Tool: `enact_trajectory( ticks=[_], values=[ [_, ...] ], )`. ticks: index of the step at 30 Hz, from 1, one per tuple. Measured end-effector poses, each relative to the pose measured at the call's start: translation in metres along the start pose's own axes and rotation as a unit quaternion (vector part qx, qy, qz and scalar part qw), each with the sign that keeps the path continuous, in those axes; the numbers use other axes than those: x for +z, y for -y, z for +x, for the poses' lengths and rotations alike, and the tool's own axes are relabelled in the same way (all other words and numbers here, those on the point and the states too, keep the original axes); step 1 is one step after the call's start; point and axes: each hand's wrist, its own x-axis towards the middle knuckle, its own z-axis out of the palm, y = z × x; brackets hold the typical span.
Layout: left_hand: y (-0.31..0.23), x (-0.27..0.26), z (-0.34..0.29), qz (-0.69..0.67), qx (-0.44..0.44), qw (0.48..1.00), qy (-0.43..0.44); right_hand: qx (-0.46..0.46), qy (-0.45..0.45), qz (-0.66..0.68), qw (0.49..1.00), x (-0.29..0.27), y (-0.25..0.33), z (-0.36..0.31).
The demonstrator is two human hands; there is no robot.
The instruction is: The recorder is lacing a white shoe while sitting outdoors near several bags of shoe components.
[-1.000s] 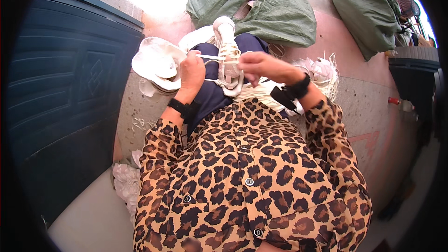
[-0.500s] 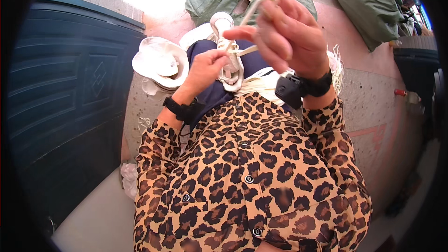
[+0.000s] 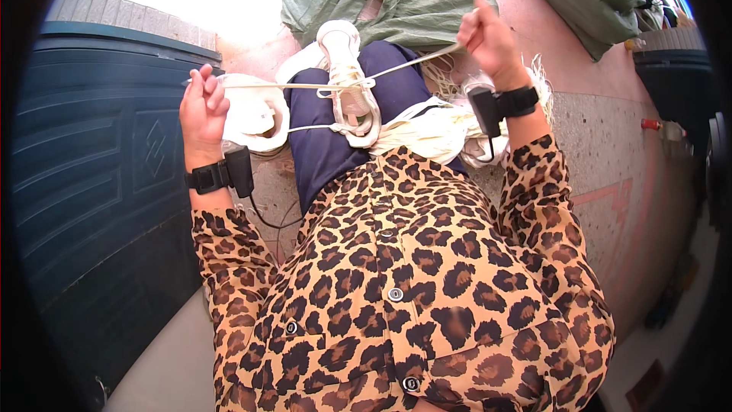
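Observation:
A white lace-up shoe (image 3: 349, 103) lies on my lap between my thighs, its heel opening toward me. Cream shoelace (image 3: 412, 63) crosses over its upper and runs taut out to both sides. My left hand (image 3: 203, 111), out to the left above a white shoe pile, is closed on one stretch of the lace. Raised at the upper right, my right hand (image 3: 488, 40) pinches the other stretch. A bundle of loose cream laces (image 3: 427, 133) lies across my right thigh, beside the shoe.
Several white shoe parts (image 3: 255, 118) are stacked left of my leg. Green sacks (image 3: 427, 4) lie ahead, with another green sack (image 3: 583, 0) at the upper right. A dark blue panelled door (image 3: 114, 152) stands close on the left. A red-capped item (image 3: 652, 124) sits on the floor at right.
My hands have spread apart, the left moving out to the left and the right drawing back to the right. The lace between them has pulled tight over the shoe.

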Motion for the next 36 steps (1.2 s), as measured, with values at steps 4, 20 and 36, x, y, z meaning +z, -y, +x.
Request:
enact_trajectory(
  ticks=[4,20,36],
  values=[
    [0.047,-0.001,-0.014,0.475,-0.023,0.879,-0.041,-0.06,0.137,-0.392,0.908,-0.014,-0.071,-0.016],
    [0.128,0.025,-0.041,0.469,-0.142,0.868,0.078,-0.134,0.171,-0.772,0.598,0.032,-0.145,-0.034],
    [0.145,0.03,-0.036,0.58,0.047,0.811,0.06,-0.326,0.126,-0.786,0.51,0.037,-0.146,-0.036]
  ],
)
